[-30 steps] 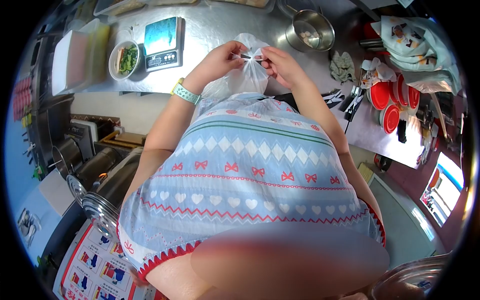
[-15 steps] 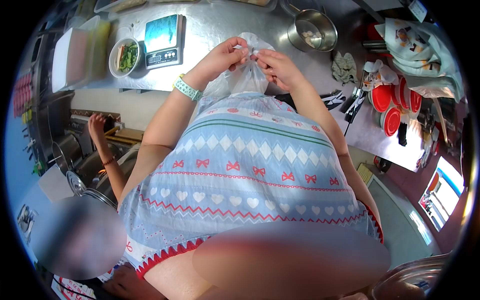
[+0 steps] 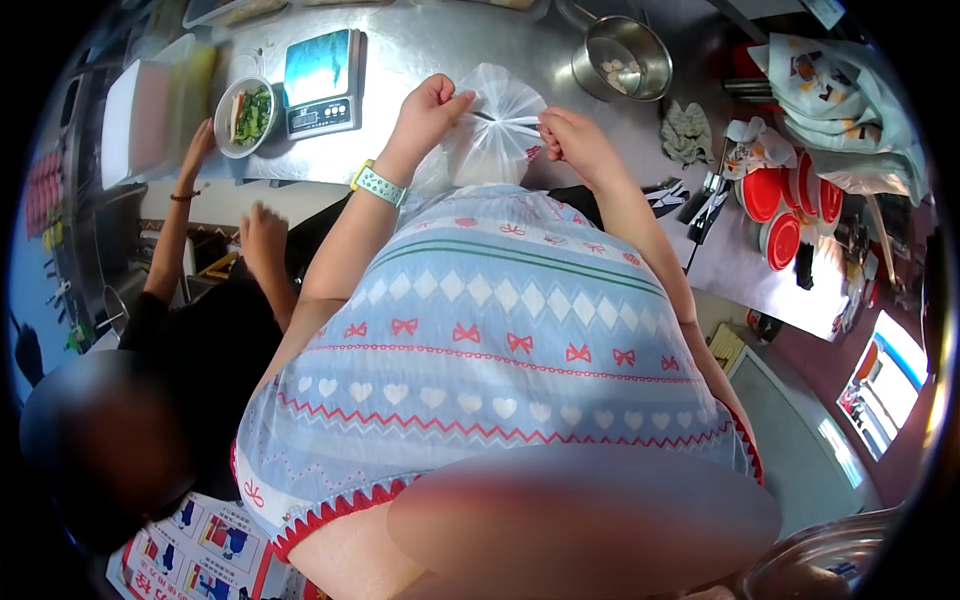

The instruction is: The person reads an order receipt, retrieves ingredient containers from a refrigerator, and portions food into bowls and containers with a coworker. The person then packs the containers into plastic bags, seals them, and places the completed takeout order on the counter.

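Note:
A translucent plastic bag [image 3: 490, 150] stands at the counter's front edge, against my apron, its neck gathered into a knot. My left hand [image 3: 432, 115] is closed on one twisted end of the bag, pulled out to the left. On the other side, my right hand [image 3: 578, 140] pinches the opposite end. What the bag contains is hard to make out through the film. A digital scale [image 3: 322, 85] lies beyond my left hand, and a steel pot [image 3: 622, 60] with pale pieces inside stands beyond my right.
At the left, a co-worker's hand [image 3: 200, 145] is beside a white bowl of green vegetables [image 3: 250, 118]. Clear plastic bins [image 3: 165, 110] stand behind it. To the right are a crumpled cloth [image 3: 687, 133], red-lidded containers [image 3: 780, 243] and hanging printed bags [image 3: 835, 95].
My hands have moved apart, drawing the bag's ends outward and tightening the knot. A co-worker has moved in at the left, one hand now near the bowl.

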The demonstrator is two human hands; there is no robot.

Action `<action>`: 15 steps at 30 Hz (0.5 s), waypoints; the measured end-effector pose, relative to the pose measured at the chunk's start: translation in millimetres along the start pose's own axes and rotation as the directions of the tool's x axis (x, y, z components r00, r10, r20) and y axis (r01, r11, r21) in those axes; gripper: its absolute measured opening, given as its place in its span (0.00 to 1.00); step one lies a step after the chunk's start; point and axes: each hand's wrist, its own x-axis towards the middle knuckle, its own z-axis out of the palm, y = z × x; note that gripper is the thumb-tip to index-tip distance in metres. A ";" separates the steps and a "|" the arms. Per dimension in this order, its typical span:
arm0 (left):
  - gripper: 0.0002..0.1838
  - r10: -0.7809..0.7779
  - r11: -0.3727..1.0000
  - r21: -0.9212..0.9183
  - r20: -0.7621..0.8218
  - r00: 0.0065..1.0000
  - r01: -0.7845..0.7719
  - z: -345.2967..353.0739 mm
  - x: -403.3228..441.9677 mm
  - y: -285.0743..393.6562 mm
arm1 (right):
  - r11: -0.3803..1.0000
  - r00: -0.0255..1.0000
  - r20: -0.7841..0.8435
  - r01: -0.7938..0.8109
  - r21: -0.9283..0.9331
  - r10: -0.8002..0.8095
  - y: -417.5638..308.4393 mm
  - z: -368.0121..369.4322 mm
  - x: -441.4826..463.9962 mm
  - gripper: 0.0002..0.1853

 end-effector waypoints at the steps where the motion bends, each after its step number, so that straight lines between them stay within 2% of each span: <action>1: 0.19 -0.001 1.000 0.002 0.000 1.000 0.001 -2.4 -1.7 0.5 | 1.000 1.000 0.001 0.000 0.002 0.000 5.2 4.4 0.4 0.12; 2: 0.16 0.028 0.996 -0.083 0.024 0.999 -0.026 -4.6 -3.0 1.0 | 0.959 0.965 -0.026 0.258 -0.115 -0.263 14.2 6.4 2.2 0.11; 3: 0.14 0.059 0.984 -0.169 0.046 0.997 -0.051 -5.2 -4.3 1.3 | 0.840 0.861 -0.021 0.490 -0.234 -0.508 22.0 7.8 4.0 0.11; 4: 0.14 0.061 0.984 -0.171 0.045 0.997 -0.052 -3.8 -5.9 1.7 | 0.839 0.861 -0.020 0.490 -0.236 -0.508 26.7 9.3 6.8 0.11; 6: 0.13 -0.048 0.857 -0.505 0.130 0.990 0.108 -0.8 -12.7 1.1 | 0.896 0.912 -0.015 0.405 0.183 -0.409 34.5 12.0 13.5 0.11; 7: 0.13 -0.048 0.857 -0.504 0.130 0.990 0.107 3.0 -16.4 4.8 | 0.896 0.912 -0.015 0.405 0.183 -0.410 35.0 11.1 16.9 0.11; 9: 0.23 -0.020 0.749 -0.653 0.142 0.990 0.108 11.2 -22.1 14.3 | 0.776 0.910 0.173 0.208 0.596 -0.376 33.4 7.9 24.3 0.14; 10: 0.23 -0.014 0.751 -0.652 0.143 0.990 0.104 11.9 -25.9 13.3 | 0.775 0.908 0.171 0.214 0.594 -0.382 35.2 8.5 25.2 0.14; 11: 0.27 0.036 0.807 -0.588 0.154 0.987 0.062 13.0 -29.2 9.2 | 0.911 0.955 0.151 0.186 0.368 -0.255 35.2 12.1 24.1 0.15; 12: 0.32 0.104 0.855 -0.519 0.173 0.979 0.001 14.8 -26.9 8.2 | 0.983 0.985 0.085 0.141 0.115 -0.152 29.8 12.8 26.3 0.17; 13: 0.34 0.136 0.961 -0.258 0.146 0.980 -0.096 15.1 -26.1 11.1 | 0.984 0.985 -0.001 0.170 -0.055 -0.170 9.0 27.1 13.3 0.19; 14: 0.34 0.183 0.963 -0.228 0.155 0.971 -0.145 17.3 -27.8 14.6 | 0.991 0.992 0.007 0.127 0.052 -0.128 -0.2 34.5 9.6 0.19; 15: 0.36 0.180 0.973 -0.174 0.149 0.972 -0.154 18.7 -27.4 15.3 | 0.990 0.990 0.046 0.133 0.038 -0.135 -1.2 32.7 12.3 0.19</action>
